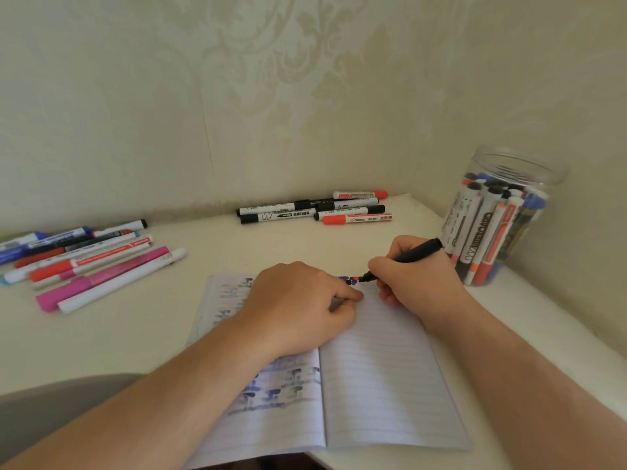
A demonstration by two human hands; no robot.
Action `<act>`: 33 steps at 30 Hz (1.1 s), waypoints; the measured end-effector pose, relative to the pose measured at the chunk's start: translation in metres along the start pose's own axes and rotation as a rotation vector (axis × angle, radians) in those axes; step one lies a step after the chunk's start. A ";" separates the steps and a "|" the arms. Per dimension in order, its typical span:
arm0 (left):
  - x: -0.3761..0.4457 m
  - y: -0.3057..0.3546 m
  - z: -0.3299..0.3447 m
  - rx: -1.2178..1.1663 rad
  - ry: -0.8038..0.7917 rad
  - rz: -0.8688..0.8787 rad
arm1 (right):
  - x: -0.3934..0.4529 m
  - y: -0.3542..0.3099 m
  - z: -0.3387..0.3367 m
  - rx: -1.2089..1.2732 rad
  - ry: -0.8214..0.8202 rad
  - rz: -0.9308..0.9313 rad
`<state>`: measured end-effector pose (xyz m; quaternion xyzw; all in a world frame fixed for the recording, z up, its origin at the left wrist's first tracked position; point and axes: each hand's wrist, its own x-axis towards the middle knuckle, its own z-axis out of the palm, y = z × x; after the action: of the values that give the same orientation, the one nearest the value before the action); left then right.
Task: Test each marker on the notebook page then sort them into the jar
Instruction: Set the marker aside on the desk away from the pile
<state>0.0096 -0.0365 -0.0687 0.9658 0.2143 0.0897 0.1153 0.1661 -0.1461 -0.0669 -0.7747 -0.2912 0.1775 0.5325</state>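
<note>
Right hand gripped a black marker, uncapped, tip down on the top edge of the right notebook page, just beside a cluster of blue, red and black test marks. Left hand rested on the notebook across the spine, fingers curled under; could not tell whether they pinched anything. Left page carried smudged blue-grey ink rows; right page otherwise only ruled lines.

Notebook lay at the near edge of the white desk, its lower corner overhanging. Bare desk surface between notebook and both marker piles. Wall ran close behind.

Clear plastic jar stood upright far right, near the desk corner, no lid, packed with markers standing on end. Left pile: mixed colours, lying flat. Back pile: black- and red-capped whiteboard markers against the wall.
</note>
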 end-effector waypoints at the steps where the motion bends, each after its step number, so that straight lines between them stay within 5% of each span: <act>1: 0.000 0.000 0.000 -0.002 -0.003 0.002 | 0.000 0.000 0.000 0.004 -0.003 0.002; 33: -0.001 0.000 0.002 -0.023 0.022 -0.012 | 0.000 0.000 0.001 -0.019 -0.017 -0.020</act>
<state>0.0089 -0.0374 -0.0707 0.9620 0.2202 0.1023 0.1247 0.1655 -0.1454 -0.0671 -0.7752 -0.3051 0.1760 0.5245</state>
